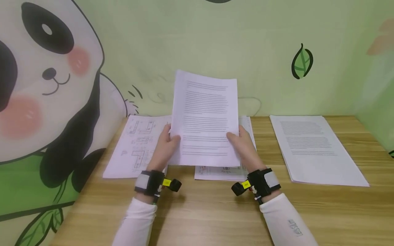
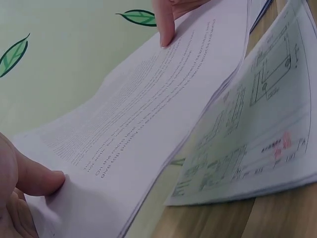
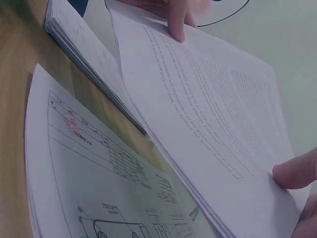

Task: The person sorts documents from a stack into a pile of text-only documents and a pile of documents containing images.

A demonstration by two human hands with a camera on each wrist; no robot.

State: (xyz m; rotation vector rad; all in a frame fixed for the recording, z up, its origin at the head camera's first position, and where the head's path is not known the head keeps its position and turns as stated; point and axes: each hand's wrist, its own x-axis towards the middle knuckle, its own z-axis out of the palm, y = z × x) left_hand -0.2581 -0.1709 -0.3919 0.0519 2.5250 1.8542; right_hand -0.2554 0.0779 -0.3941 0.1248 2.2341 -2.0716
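Observation:
Both hands hold up a thin stack of printed text sheets (image 1: 206, 119), raised over the table and tilted toward the head camera. My left hand (image 1: 164, 148) grips its left edge, thumb on the front page and fingers behind. At the opposite edge my right hand (image 1: 246, 148) pinches it the same way. In the left wrist view the sheets (image 2: 143, 109) bow slightly, and several page edges show along the lower side. Behind and below them lies a stack of drawing sheets (image 1: 220, 173), mostly covered in the head view; a red stamp marks its top page (image 3: 74, 126).
Another pile of drawing sheets (image 1: 123, 153) lies on the left of the wooden table (image 1: 203, 218). To the right rests a pile of text pages (image 1: 314, 150). A green wall with a panda picture (image 1: 55, 85) stands right behind the table.

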